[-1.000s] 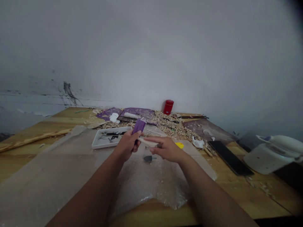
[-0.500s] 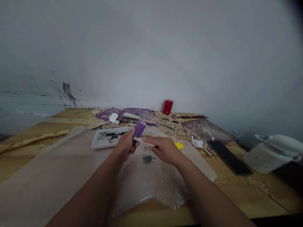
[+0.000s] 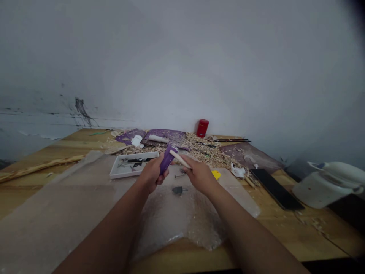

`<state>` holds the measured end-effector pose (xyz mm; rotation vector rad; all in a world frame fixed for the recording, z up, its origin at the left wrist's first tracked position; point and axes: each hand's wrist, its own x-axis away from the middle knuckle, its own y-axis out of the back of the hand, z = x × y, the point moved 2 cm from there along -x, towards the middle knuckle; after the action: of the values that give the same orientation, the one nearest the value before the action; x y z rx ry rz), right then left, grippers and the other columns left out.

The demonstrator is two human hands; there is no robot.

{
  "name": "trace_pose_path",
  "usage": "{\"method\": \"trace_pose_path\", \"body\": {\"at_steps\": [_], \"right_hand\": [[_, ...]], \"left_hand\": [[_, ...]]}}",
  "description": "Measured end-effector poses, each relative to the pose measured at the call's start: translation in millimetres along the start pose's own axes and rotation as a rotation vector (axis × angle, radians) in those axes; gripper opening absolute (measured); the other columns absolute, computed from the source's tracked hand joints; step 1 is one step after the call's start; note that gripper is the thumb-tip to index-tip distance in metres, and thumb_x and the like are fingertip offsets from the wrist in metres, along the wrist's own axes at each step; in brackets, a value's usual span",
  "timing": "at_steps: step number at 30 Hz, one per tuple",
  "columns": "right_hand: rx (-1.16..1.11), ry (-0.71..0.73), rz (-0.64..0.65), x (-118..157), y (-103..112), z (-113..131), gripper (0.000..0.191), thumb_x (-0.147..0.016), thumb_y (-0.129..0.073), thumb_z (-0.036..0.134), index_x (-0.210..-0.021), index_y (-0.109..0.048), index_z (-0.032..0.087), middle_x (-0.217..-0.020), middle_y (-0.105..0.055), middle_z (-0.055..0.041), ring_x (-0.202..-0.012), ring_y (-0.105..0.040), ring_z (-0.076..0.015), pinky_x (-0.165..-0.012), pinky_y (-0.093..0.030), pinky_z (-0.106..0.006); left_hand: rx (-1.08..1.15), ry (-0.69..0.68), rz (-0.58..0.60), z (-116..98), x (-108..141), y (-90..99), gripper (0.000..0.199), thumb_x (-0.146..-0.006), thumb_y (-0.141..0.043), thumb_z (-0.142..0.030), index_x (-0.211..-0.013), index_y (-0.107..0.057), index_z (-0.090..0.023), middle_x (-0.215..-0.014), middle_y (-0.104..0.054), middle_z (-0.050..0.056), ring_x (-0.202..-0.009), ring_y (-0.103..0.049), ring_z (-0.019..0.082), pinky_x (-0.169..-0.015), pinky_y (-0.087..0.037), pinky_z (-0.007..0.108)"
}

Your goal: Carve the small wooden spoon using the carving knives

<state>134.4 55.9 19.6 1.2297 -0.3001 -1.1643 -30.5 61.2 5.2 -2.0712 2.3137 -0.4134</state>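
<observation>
Left hand [image 3: 152, 176] is closed round a purple pad [image 3: 165, 160], keeping it upright as a firm surface for the end of a pale wooden stick [image 3: 179, 159], pinched narrow in the right hand [image 3: 200, 177], both held above a bubble-wrap sheet [image 3: 159, 217] on the table [image 3: 285, 232].

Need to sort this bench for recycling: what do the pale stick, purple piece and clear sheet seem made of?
The pale stick looks like bare wood, matte and unpainted. The purple piece looks like plastic or coated card, faintly glossy; hard to tell. The clear sheet looks like plastic bubble wrap, its small bubbles catching light.
</observation>
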Motion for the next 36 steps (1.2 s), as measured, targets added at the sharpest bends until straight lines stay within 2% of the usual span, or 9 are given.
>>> {"method": "trace_pose_path", "body": {"at_steps": [2,7,13,18,20,25,31,36], "right_hand": [[0.022,-0.03,0.01,0.0,0.5,-0.6,0.05,-0.079,-0.045,0.021,-0.127,-0.032,0.029,-0.118,-0.05,-0.0005,-0.1,-0.051,-0.0169,-0.082,-0.039,-0.028],[0.058,0.096,0.196,4.0,0.1,9.5,0.052,-0.076,-0.05,0.02,-0.124,-0.035,0.035,-0.114,-0.053,0.0017,-0.099,-0.051,-0.0173,-0.081,-0.038,-0.026],[0.116,-0.07,0.029,0.0,1.5,-2.1,0.047,-0.08,-0.044,0.024,-0.126,-0.033,0.029,-0.111,-0.056,-0.0018,-0.092,-0.055,-0.0168,-0.077,-0.04,-0.027],[0.122,0.061,0.189,3.0,-0.9,7.0,0.047,-0.077,-0.049,0.025,-0.121,-0.038,0.037,-0.109,-0.057,0.0029,-0.094,-0.054,-0.0163,-0.076,-0.039,-0.025],[0.129,0.053,0.209,3.5,-0.4,9.5,0.045,-0.077,-0.049,0.027,-0.12,-0.039,0.037,-0.108,-0.057,0.003,-0.092,-0.054,-0.0164,-0.074,-0.038,-0.025],[0.204,-0.07,0.069,1.6,3.2,6.0,0.041,-0.082,-0.042,0.028,-0.122,-0.038,0.028,-0.101,-0.06,-0.0038,-0.085,-0.055,-0.0178,-0.07,-0.038,-0.026],[0.187,0.074,-0.051,4.8,1.7,13.5,0.045,-0.082,-0.041,0.041,-0.124,-0.037,0.025,-0.092,-0.056,-0.005,-0.082,-0.052,-0.0168,-0.071,-0.037,-0.026],[0.177,0.065,-0.137,4.6,2.1,8.8,0.041,-0.083,-0.038,0.041,-0.121,-0.042,0.025,-0.088,-0.054,-0.0048,-0.078,-0.051,-0.0157,-0.07,-0.038,-0.025]], "left_hand": [[-0.008,0.002,0.006,1.2,-0.6,0.0,0.045,-0.072,-0.039,-0.055,-0.082,-0.055,-0.014,-0.036,-0.04,-0.004,-0.024,-0.022,0.003,-0.028,-0.014,0.016],[-0.011,0.007,-0.047,1.7,-1.9,2.1,0.043,-0.071,-0.042,-0.053,-0.082,-0.056,-0.013,-0.036,-0.039,-0.005,-0.024,-0.021,0.003,-0.028,-0.014,0.015],[-0.036,-0.003,0.006,4.2,-2.4,0.6,0.047,-0.071,-0.04,-0.055,-0.083,-0.056,-0.014,-0.036,-0.04,-0.004,-0.024,-0.023,0.004,-0.027,-0.015,0.016],[-0.027,0.015,-0.056,4.2,-4.1,3.2,0.044,-0.07,-0.042,-0.054,-0.08,-0.056,-0.014,-0.036,-0.039,-0.005,-0.024,-0.021,0.003,-0.028,-0.014,0.015],[-0.024,0.001,-0.05,3.0,-3.7,3.2,0.044,-0.07,-0.042,-0.054,-0.081,-0.056,-0.014,-0.036,-0.039,-0.005,-0.024,-0.021,0.003,-0.028,-0.014,0.015],[-0.034,-0.018,-0.011,0.8,-1.7,0.7,0.044,-0.071,-0.041,-0.054,-0.082,-0.056,-0.014,-0.036,-0.04,-0.005,-0.024,-0.023,0.004,-0.027,-0.015,0.016],[-0.019,-0.047,-0.002,3.6,-4.3,1.2,0.04,-0.072,-0.041,-0.052,-0.076,-0.055,-0.015,-0.037,-0.043,-0.003,-0.024,-0.025,0.004,-0.027,-0.016,0.016],[0.032,-0.051,0.01,4.8,-3.7,0.9,0.04,-0.072,-0.041,-0.052,-0.077,-0.054,-0.015,-0.037,-0.042,-0.003,-0.024,-0.025,0.004,-0.028,-0.017,0.016]]}}
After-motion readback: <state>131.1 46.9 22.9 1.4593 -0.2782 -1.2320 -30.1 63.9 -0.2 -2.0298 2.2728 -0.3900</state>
